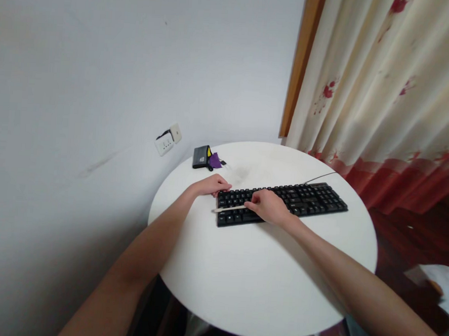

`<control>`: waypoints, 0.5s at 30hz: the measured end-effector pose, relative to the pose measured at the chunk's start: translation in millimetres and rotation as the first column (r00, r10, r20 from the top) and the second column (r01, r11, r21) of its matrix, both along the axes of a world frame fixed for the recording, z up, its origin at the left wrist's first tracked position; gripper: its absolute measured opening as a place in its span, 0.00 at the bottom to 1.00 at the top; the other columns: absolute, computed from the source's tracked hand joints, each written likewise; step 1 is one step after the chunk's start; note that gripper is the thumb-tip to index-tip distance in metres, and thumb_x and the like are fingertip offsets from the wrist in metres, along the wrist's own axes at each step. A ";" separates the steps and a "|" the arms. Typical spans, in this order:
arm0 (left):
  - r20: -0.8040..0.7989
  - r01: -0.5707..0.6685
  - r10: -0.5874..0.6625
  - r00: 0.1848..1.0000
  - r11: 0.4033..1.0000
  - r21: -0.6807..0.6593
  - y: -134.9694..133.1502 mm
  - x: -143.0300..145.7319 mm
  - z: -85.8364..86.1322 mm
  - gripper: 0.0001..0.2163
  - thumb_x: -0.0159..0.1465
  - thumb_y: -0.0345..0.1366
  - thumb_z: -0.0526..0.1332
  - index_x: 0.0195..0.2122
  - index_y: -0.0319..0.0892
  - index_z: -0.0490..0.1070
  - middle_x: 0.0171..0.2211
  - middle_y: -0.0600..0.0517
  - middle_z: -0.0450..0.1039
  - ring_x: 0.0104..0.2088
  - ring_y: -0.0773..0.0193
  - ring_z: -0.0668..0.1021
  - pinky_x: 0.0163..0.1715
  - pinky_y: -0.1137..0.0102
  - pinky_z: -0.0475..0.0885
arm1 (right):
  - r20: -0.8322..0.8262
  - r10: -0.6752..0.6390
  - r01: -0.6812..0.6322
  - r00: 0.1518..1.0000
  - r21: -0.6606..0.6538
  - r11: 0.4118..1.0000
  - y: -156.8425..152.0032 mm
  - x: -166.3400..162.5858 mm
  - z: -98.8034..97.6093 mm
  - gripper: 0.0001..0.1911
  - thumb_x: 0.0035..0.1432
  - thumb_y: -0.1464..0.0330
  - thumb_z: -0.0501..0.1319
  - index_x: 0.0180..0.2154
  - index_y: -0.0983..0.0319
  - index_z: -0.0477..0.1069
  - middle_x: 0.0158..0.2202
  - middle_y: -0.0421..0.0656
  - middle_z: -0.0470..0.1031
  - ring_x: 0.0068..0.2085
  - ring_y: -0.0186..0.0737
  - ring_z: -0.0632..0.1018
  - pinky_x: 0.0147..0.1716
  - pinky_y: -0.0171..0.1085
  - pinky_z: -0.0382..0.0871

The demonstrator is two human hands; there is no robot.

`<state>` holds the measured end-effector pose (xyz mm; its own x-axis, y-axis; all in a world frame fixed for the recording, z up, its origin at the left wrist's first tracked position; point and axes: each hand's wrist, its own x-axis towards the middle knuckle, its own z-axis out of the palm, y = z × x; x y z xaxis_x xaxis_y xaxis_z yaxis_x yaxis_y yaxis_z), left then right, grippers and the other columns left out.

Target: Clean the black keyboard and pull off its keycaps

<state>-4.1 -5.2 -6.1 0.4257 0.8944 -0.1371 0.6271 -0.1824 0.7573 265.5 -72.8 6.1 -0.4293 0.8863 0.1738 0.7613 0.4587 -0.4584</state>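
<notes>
A black keyboard [302, 199] lies flat on the round white table [217, 279], slightly angled. My left hand [213, 184] is at its far left corner, fingers curled against the edge. In my right hand [267, 205], pinched between thumb and fingers, is a thin white stick [229, 209]. The stick lies over the keys at the keyboard's left end, its far tip pointing left just past the keyboard's edge. What kind of tip it has is too small to tell. My right hand covers some of the middle keys.
Near the wall, a dark grey pouch [200, 157] and a purple cloth-like piece [215, 161] lie on the table. The keyboard's cable [320, 177] runs off the far right edge. A wall socket [164, 144] is at left, a patterned curtain [366, 95] at right.
</notes>
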 end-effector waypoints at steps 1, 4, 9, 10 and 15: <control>0.000 0.002 -0.002 1.000 1.000 0.000 0.1 0.1 0.1 0.22 0.60 0.53 0.62 0.26 0.36 0.73 0.15 0.54 0.66 0.16 0.70 0.68 0.17 0.76 0.62 | 0.007 -0.003 0.003 1.000 0.001 1.000 -0.2 0.2 0.8 0.15 0.57 0.56 0.62 0.26 0.59 0.74 0.28 0.42 0.78 0.30 0.38 0.74 0.26 0.35 0.55; -0.003 0.004 -0.004 1.000 1.000 0.002 0.7 -0.7 -0.6 0.22 0.60 0.53 0.62 0.26 0.36 0.74 0.16 0.53 0.66 0.16 0.70 0.68 0.17 0.76 0.62 | 0.035 -0.008 0.008 0.999 -0.015 1.000 3.8 7.9 4.7 0.15 0.56 0.56 0.63 0.25 0.59 0.74 0.27 0.42 0.77 0.29 0.37 0.73 0.25 0.34 0.55; -0.019 0.012 -0.011 1.000 1.000 0.025 2.1 -3.0 -2.9 0.22 0.61 0.53 0.61 0.27 0.36 0.75 0.15 0.53 0.67 0.16 0.70 0.69 0.17 0.76 0.62 | 0.044 -0.015 0.018 0.999 -0.085 0.996 19.0 35.5 9.7 0.15 0.55 0.56 0.63 0.25 0.61 0.75 0.26 0.43 0.77 0.27 0.36 0.73 0.25 0.34 0.58; -0.021 0.012 -0.011 1.000 1.000 0.027 2.0 -3.2 -2.9 0.22 0.61 0.53 0.60 0.27 0.36 0.75 0.15 0.53 0.67 0.16 0.70 0.69 0.17 0.76 0.62 | 0.042 -0.015 0.019 0.999 -0.100 0.995 21.9 41.4 9.9 0.16 0.55 0.56 0.63 0.25 0.61 0.75 0.26 0.43 0.76 0.27 0.36 0.73 0.25 0.34 0.58; -0.021 0.015 -0.014 1.000 1.000 0.023 -0.1 -2.8 -0.9 0.21 0.61 0.53 0.60 0.28 0.36 0.76 0.16 0.52 0.67 0.17 0.69 0.70 0.17 0.76 0.62 | 0.024 -0.009 0.012 1.000 -0.149 0.989 30.3 61.5 9.0 0.17 0.54 0.56 0.63 0.25 0.62 0.75 0.23 0.43 0.75 0.26 0.37 0.73 0.26 0.35 0.60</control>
